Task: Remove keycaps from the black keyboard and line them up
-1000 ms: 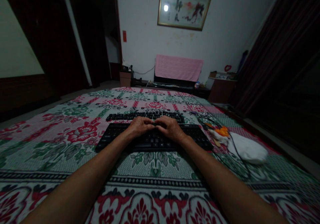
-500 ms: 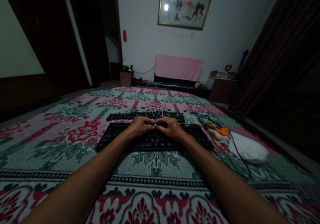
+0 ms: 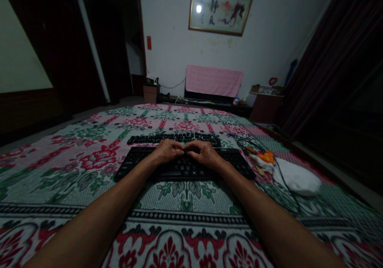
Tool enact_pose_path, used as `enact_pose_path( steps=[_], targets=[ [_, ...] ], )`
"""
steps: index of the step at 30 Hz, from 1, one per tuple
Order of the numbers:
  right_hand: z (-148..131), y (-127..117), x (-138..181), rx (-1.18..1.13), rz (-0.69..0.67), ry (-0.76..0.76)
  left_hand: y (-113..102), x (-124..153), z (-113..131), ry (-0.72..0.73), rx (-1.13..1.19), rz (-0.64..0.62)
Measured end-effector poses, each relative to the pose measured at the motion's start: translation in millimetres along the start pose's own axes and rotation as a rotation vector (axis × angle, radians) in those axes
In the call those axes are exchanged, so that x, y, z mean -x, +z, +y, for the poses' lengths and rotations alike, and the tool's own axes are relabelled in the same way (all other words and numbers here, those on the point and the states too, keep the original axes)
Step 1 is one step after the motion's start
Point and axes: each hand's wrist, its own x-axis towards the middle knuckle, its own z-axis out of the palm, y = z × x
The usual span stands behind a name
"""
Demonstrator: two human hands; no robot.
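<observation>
A black keyboard point(image 3: 194, 173) lies flat on the patterned bedspread, with my forearms reaching over its near edge. My left hand point(image 3: 168, 150) and my right hand point(image 3: 204, 153) hover over its middle, fingertips almost meeting. Between them is a small dark keycap point(image 3: 186, 151), pinched by the fingers of both hands; its details are too dim to make out. Just beyond the keyboard are rows of loose black keycaps point(image 3: 143, 139). My hands and wrists cover part of the keyboard's upper rows.
To the right lie a black cable point(image 3: 284, 176), an orange item point(image 3: 266, 156) and a white cloth-like bundle point(image 3: 299, 177). The floral bedspread point(image 3: 98, 158) spreads all around. Against the far wall stands something draped with a pink cloth point(image 3: 214, 80).
The keycap between my fingertips has turned slightly, its pale grey side no longer showing. My fingertips have shifted a little; the arms and keyboard stay where they were.
</observation>
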Motion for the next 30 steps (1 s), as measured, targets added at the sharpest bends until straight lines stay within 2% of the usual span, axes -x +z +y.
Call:
enact_pose_path(
  steps=[6, 11, 18, 21, 25, 30],
  targets=[
    [-2, -1, 0, 0.004, -0.009, 0.012, 1, 0, 1, -0.02, 0.013, 0.008],
    [-6, -7, -1, -0.008, -0.074, 0.026, 1, 2, 5, -0.019, -0.007, 0.014],
    [-11, -15, -3, 0.12, -0.133, -0.021, 3, 1, 5, -0.032, -0.046, -0.006],
    [-10, -21, -2, 0.025, -0.203, 0.064, 1, 1, 6, -0.007, -0.037, -0.027],
    [-8, -29, 0, -0.082, -0.362, 0.234, 0, 2, 8, -0.05, -0.037, -0.02],
    [-11, -31, 0, -0.087, -0.424, 0.275, 1, 2, 7, -0.053, -0.05, -0.032]
  ],
)
